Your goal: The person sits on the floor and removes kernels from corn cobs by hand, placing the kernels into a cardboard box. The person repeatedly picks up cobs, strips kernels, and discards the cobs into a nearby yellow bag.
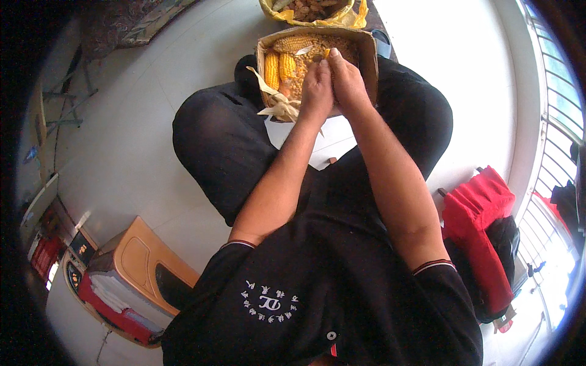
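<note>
A cardboard box [374, 68] stands before me between my knees, with loose corn kernels [300, 73] and several corn cobs [272, 69] in it. Dry husk leaves [280, 106] hang over its near left corner. My left hand [318, 89] and my right hand [349, 80] meet over the box, thumbs side by side. Between them they grip an ear of corn [327, 53], of which only a small yellow end shows past the thumbs; the fingers hide the rest.
Beyond the box is a container lined with a yellow bag [339, 20], holding brownish pieces. A red cloth [480, 196] lies at the right by a barred window. Wooden furniture [142, 256] stands at lower left.
</note>
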A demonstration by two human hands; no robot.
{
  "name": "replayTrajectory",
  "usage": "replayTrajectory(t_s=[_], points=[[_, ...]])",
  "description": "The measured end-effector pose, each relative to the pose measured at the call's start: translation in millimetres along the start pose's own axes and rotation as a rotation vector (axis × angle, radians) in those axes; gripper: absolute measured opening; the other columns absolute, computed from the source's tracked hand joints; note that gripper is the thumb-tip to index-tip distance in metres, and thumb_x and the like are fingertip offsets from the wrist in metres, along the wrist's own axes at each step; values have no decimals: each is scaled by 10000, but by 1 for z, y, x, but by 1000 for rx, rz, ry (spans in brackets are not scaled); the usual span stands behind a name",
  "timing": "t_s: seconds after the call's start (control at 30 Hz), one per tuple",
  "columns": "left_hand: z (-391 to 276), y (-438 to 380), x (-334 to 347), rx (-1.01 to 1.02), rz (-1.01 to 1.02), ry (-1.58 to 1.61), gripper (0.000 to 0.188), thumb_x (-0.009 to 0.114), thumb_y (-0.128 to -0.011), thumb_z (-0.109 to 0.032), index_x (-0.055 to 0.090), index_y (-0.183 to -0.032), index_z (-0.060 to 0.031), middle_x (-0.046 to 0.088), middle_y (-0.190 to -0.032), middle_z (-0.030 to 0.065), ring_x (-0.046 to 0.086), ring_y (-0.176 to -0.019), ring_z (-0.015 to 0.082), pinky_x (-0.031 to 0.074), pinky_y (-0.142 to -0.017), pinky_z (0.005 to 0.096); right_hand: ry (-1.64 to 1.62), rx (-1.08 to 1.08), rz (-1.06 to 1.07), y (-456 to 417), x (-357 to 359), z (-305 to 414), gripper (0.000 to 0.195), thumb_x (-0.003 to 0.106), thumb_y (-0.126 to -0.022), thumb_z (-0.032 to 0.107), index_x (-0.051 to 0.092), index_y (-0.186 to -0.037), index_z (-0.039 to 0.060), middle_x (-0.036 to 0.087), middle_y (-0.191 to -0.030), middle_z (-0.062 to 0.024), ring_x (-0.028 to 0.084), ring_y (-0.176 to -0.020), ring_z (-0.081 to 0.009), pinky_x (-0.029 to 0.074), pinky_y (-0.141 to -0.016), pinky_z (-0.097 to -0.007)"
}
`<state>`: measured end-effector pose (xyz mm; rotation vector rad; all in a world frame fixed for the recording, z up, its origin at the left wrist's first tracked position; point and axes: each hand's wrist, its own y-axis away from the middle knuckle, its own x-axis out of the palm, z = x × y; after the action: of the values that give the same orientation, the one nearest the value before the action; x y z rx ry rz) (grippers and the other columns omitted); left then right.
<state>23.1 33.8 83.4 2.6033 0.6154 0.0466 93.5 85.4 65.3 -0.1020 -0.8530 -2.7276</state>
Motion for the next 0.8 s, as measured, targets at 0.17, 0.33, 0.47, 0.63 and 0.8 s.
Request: replayTrajectory(t_s=[0.17, 0.33, 0.47, 0.63, 0.8], points=[[8, -2, -4, 24, -2, 44, 584, 339, -1039, -446, 520, -1316, 36, 570, -1281, 208, 541, -1206, 325, 412, -1026, 382, 82, -62, -8, -1, 2, -5, 508, 454, -1033, 423, 635, -892, -31, 598, -780, -32, 515, -713, -118, 458, -645, -300], [13, -2, -2, 81, -50, 86, 545, 335, -1047, -407, 542, -1243, 58, 569, -1251, 273, 542, -1189, 368, 412, -1017, 413, 76, -124, -22, 1, 2, -6, 481, 464, -1034, 397, 637, -903, -32, 598, -782, -29, 514, -720, -113, 461, -657, -291], [26, -8, -2, 61, -22, 114, 582, 320, -1043, -441, 538, -1299, 35, 580, -1284, 190, 560, -1182, 277, 433, -1006, 374, -23, -134, -20, 4, 8, -5, 418, 515, -1019, 366, 638, -961, -29, 625, -854, -50, 540, -760, -111, 475, -685, -290], [19, -26, -9, -79, 47, 244, 569, 326, -1045, -423, 582, -1182, 66, 647, -1109, 231, 621, -1063, 337, 477, -928, 403, 85, -57, -71, 11, 11, -4, 366, 617, -967, 342, 626, -1013, -21, 643, -888, -74, 573, -798, -112, 493, -716, -283], [10, -17, -7, -132, 38, 225, 601, 321, -1043, -448, 596, -1184, 68, 670, -1103, 199, 644, -1034, 289, 496, -906, 380, 127, -134, -114, 7, 8, -14, 287, 590, -994, 313, 590, -994, 26, 589, -825, -11, 511, -715, -79, 440, -630, -249]])
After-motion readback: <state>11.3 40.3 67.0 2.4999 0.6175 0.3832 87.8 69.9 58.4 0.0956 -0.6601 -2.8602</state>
